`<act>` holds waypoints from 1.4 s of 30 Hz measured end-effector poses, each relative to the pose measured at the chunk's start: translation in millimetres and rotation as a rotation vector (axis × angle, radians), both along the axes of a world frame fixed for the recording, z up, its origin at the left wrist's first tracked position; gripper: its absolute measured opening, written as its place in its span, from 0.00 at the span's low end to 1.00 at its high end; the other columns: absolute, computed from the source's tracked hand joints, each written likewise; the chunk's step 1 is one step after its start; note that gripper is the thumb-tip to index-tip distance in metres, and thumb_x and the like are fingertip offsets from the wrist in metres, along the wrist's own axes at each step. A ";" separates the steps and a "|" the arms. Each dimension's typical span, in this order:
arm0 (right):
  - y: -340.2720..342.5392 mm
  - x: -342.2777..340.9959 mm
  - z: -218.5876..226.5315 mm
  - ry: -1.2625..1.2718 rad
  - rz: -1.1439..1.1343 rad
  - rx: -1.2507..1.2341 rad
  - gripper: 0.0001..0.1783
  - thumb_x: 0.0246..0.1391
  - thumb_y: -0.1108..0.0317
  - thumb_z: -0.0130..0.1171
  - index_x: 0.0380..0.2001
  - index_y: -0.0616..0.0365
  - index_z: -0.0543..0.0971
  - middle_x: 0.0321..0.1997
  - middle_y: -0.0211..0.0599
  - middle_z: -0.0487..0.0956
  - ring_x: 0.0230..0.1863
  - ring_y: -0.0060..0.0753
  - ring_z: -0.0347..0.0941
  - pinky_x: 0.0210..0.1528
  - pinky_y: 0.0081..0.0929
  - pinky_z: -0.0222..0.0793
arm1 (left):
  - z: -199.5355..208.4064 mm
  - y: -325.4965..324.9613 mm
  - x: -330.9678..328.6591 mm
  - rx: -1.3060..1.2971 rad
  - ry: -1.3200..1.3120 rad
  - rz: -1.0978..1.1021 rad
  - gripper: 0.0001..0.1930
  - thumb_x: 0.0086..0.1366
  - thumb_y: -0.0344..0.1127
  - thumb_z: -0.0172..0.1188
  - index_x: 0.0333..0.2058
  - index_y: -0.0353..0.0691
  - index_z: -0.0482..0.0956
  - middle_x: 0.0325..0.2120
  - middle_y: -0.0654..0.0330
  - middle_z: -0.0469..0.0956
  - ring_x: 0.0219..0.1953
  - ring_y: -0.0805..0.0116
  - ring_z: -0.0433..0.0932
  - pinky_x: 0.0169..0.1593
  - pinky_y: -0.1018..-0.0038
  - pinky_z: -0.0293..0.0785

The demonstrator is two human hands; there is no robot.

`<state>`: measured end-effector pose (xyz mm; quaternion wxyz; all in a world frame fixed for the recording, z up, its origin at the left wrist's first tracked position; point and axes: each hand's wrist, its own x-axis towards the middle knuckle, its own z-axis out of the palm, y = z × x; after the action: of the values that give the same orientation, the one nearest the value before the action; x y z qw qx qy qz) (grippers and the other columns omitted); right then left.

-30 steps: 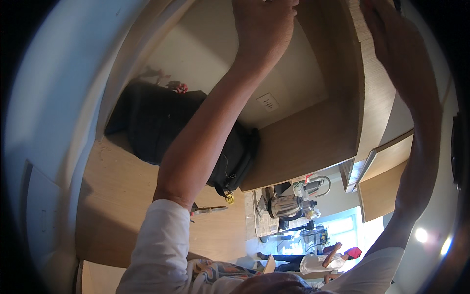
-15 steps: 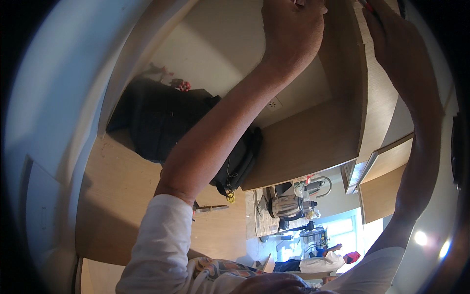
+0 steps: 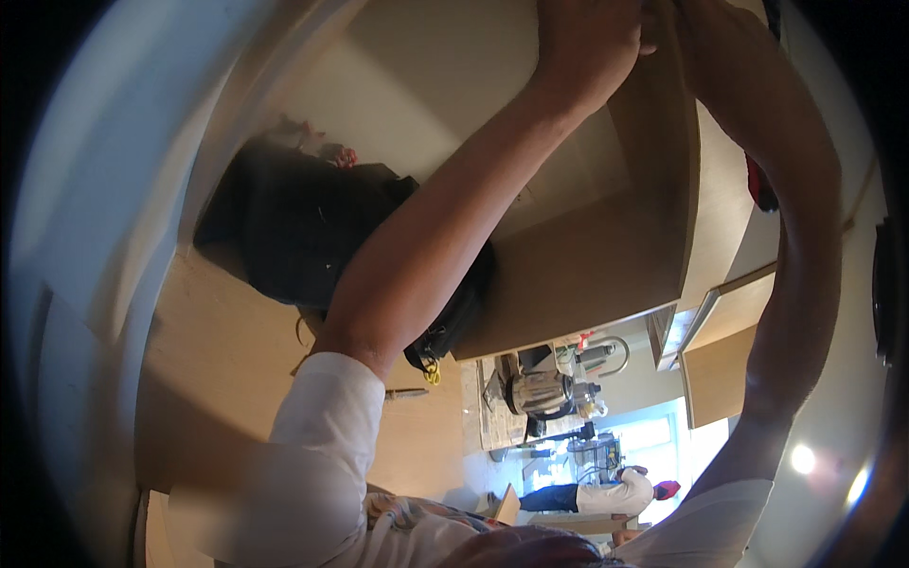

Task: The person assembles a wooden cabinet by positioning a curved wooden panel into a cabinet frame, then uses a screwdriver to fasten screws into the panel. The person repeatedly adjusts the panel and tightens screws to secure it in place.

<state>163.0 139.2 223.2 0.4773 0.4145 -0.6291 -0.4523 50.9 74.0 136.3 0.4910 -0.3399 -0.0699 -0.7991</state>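
My left hand [image 3: 592,43] is raised at the top edge, fingers curled by a wooden cabinet panel [image 3: 691,180]. What its fingertips hold, if anything, is cut off by the frame. Close on its right, my right hand [image 3: 734,47] is bent over the panel's edge, its fingers mostly hidden. From behind the right wrist sticks out the end of a red and black tool [image 3: 757,185]; its kind cannot be made out. Both arms reach upward, and the hands nearly meet.
A black bag [image 3: 294,218] lies in the wooden cabinet on the left, with a red valve handle [image 3: 341,156] behind it. A slim tool [image 3: 405,393] rests on the wood. Beyond are a mixer jar [image 3: 544,393], a tap [image 3: 615,350] and another person [image 3: 606,494] near a bright window.
My left hand has moved right, closer to the right hand. The right hand has bent inward, and the red and black tool's end now shows behind its wrist. The view has shifted slightly.
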 end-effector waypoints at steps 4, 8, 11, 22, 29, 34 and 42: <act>-3.0 6.5 -5.9 -0.034 -0.073 -0.113 0.11 0.60 0.69 0.52 0.41 0.66 0.73 0.37 0.56 0.81 0.45 0.57 0.79 0.47 0.45 0.74 | 8.3 6.4 -1.7 0.129 -0.003 0.020 0.15 0.74 0.38 0.57 0.44 0.29 0.82 0.32 0.60 0.82 0.30 0.76 0.80 0.33 0.78 0.77; 38.2 -48.6 50.5 -0.138 0.081 -0.056 0.13 0.70 0.61 0.49 0.49 0.55 0.75 0.30 0.45 0.79 0.32 0.39 0.78 0.35 0.36 0.71 | 10.8 22.6 -7.2 0.186 -0.008 -0.089 0.13 0.72 0.38 0.60 0.42 0.30 0.83 0.32 0.60 0.83 0.29 0.74 0.81 0.33 0.77 0.78; 40.1 -46.4 56.6 -0.179 0.104 -0.108 0.12 0.72 0.62 0.47 0.50 0.54 0.74 0.31 0.47 0.80 0.29 0.44 0.79 0.32 0.38 0.71 | 4.8 13.8 10.1 0.171 -0.033 -0.103 0.13 0.71 0.37 0.61 0.40 0.31 0.84 0.32 0.59 0.83 0.29 0.73 0.81 0.32 0.77 0.78; 36.0 -40.9 58.6 -0.159 0.068 -0.041 0.11 0.70 0.65 0.48 0.51 0.55 0.73 0.32 0.49 0.80 0.31 0.48 0.79 0.33 0.40 0.72 | 15.2 7.1 -8.2 0.075 0.032 -0.317 0.10 0.71 0.39 0.59 0.38 0.37 0.81 0.32 0.62 0.80 0.31 0.71 0.79 0.36 0.73 0.78; 35.4 -42.9 57.4 -0.146 0.045 -0.013 0.12 0.69 0.66 0.48 0.52 0.55 0.72 0.33 0.50 0.80 0.31 0.49 0.80 0.34 0.41 0.72 | 15.8 2.7 -6.8 0.090 -0.027 -0.445 0.05 0.67 0.37 0.62 0.33 0.45 0.79 0.28 0.67 0.75 0.29 0.75 0.73 0.35 0.72 0.71; 32.9 -46.8 55.6 -0.143 0.040 0.003 0.12 0.69 0.67 0.48 0.52 0.56 0.71 0.33 0.50 0.80 0.31 0.50 0.80 0.34 0.42 0.72 | 17.7 7.9 -12.8 0.138 0.008 -0.569 0.05 0.63 0.35 0.65 0.31 0.48 0.77 0.25 0.69 0.72 0.26 0.78 0.69 0.31 0.73 0.64; 33.3 -49.7 53.8 -0.123 0.016 0.017 0.13 0.68 0.69 0.49 0.53 0.56 0.71 0.34 0.51 0.80 0.32 0.51 0.80 0.35 0.43 0.73 | 18.9 12.2 3.9 0.194 -0.001 -0.801 0.04 0.66 0.33 0.64 0.33 0.45 0.76 0.25 0.69 0.69 0.23 0.79 0.66 0.29 0.76 0.61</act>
<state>113.4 172.4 277.0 0.4379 0.4504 -0.6500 -0.4276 54.8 86.2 155.2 0.1710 -0.2918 0.1435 -0.9300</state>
